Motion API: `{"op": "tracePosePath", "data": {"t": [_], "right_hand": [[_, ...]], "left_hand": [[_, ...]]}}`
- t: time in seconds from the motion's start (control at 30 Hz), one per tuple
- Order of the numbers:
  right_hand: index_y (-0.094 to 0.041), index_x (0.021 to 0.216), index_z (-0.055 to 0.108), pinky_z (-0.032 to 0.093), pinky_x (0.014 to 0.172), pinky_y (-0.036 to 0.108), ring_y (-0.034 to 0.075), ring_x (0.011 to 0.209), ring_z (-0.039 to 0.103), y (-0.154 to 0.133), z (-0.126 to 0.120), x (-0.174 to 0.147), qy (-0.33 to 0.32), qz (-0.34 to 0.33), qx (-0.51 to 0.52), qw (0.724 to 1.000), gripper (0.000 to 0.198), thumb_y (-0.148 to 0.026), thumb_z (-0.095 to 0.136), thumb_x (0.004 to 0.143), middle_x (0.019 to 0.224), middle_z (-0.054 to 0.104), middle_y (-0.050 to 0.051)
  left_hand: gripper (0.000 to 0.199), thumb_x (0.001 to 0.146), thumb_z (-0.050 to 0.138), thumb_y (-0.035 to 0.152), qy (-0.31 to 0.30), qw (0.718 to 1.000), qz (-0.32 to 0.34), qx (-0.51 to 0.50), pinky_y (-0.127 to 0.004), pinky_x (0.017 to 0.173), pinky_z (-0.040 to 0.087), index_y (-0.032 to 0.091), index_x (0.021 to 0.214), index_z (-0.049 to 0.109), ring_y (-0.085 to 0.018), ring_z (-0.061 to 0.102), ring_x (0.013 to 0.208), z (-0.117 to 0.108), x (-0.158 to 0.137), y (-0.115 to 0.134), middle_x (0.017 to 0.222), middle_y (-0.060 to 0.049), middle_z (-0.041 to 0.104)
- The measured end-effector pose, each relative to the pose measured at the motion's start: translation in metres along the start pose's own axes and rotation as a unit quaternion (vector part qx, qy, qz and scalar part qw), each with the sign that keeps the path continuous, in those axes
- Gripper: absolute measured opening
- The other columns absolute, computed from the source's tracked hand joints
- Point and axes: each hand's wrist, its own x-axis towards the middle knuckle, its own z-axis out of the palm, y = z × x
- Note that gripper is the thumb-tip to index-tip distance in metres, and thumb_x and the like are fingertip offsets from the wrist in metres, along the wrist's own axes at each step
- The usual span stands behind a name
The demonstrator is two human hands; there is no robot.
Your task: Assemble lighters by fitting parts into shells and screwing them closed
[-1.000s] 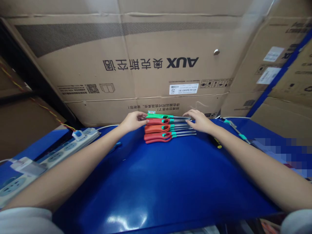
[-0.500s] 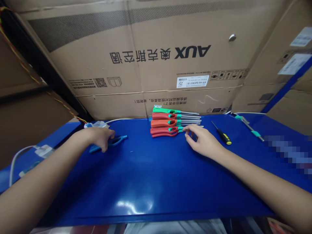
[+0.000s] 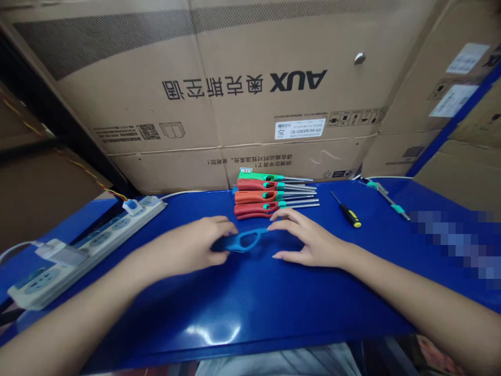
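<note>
The left hand (image 3: 190,244) is closed round one end of a single blue plastic handle (image 3: 246,241) at mid-worktop (image 3: 250,292); the right hand (image 3: 313,240), half open, sits at its other end, contact unclear. From the handle, four lighters (image 3: 256,197), one green, three red or orange, lie at 1 o'clock, one screwdriver (image 3: 348,213) towards 2, one power strip (image 3: 94,244) at 9. At 12, cardboard (image 3: 235,120) bears upside-down "AUX" and a label (image 3: 300,128) reading "25".

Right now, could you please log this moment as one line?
left hand: gripping blue handle | right hand: open at handle's tip, contact unclear | lighters: rowed beyond hands | screwdriver: right of lighters
</note>
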Motion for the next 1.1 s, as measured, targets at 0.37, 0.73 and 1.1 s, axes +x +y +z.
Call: {"op": "tracePosePath", "data": {"t": [0.37,0.73,1.1], "right_hand": [[-0.022,0.103,0.065,0.048,0.077,0.027,0.016,0.091,0.063,0.010,-0.010,-0.007,-0.141,0.053,-0.001,0.989,0.011,-0.030,0.061,0.097,0.106,0.064,0.003],[-0.020,0.094,0.066,0.040,0.065,0.024,0.013,0.073,0.056,0.021,-0.024,-0.008,-0.150,0.142,0.020,0.978,0.012,-0.031,0.068,0.092,0.086,0.064,0.001],[-0.019,0.091,0.063,0.040,0.064,0.024,0.012,0.069,0.053,0.028,-0.021,-0.010,-0.112,0.129,0.044,0.984,0.018,-0.036,0.063,0.095,0.081,0.062,0.001]], "left_hand": [[0.035,0.097,0.059,0.024,0.077,0.991,0.078,-0.077,-0.042,0.103,0.050,0.020,0.132,0.058,-0.025,0.061,0.114,0.085,0.022,0.013,0.123,-0.010,0.066],[0.037,0.090,0.069,0.029,0.109,0.985,0.020,-0.129,-0.038,0.096,0.055,0.021,0.126,0.066,-0.024,0.066,0.106,0.082,0.019,0.003,0.118,-0.009,0.070],[0.040,0.088,0.071,0.027,0.116,0.979,0.007,-0.165,-0.037,0.095,0.055,0.019,0.126,0.066,-0.022,0.067,0.104,0.085,0.021,0.002,0.118,-0.008,0.069]]}}
